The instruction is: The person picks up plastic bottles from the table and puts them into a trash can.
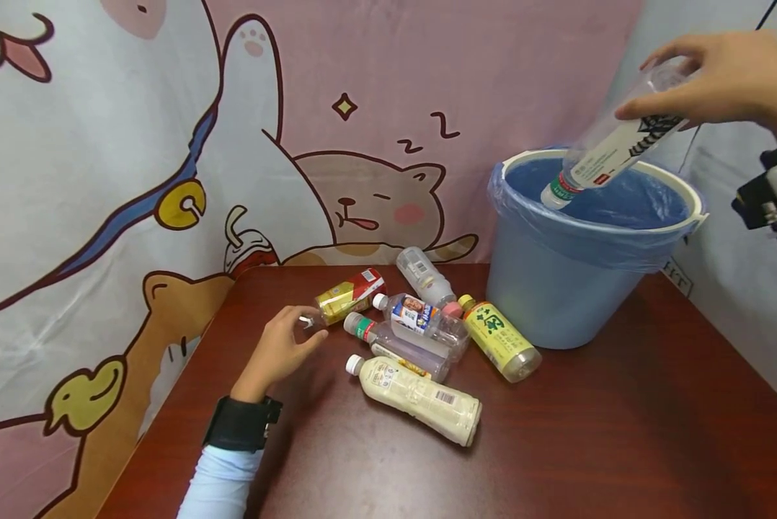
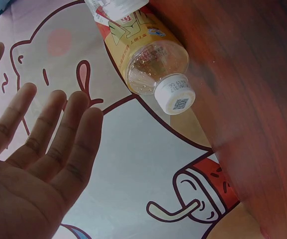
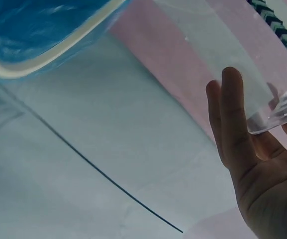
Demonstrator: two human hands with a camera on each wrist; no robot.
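My right hand point(image 1: 719, 76) grips the base of a clear bottle with a white label point(image 1: 612, 155) and tilts it cap-down over the mouth of a blue bucket point(image 1: 557, 288) lined with a blue bag. In the right wrist view my fingers point(image 3: 233, 124) lie along the bottle's clear base point(image 3: 277, 117), and the bucket's rim point(image 3: 44, 59) shows at top left. My left hand point(image 1: 285, 349) lies on the table by the white cap of a lying yellow-and-red bottle point(image 1: 349, 294). The left wrist view shows that hand point(image 2: 39, 164) with straight fingers, just short of the bottle point(image 2: 148, 50).
Several more bottles lie in a heap on the dark red table point(image 1: 622, 432): a milky one point(image 1: 421, 396), a yellow tea bottle point(image 1: 499, 339), a blue-labelled one point(image 1: 417, 317), a green-capped clear one point(image 1: 398, 349). A cartoon-printed cloth hangs behind and to the left.
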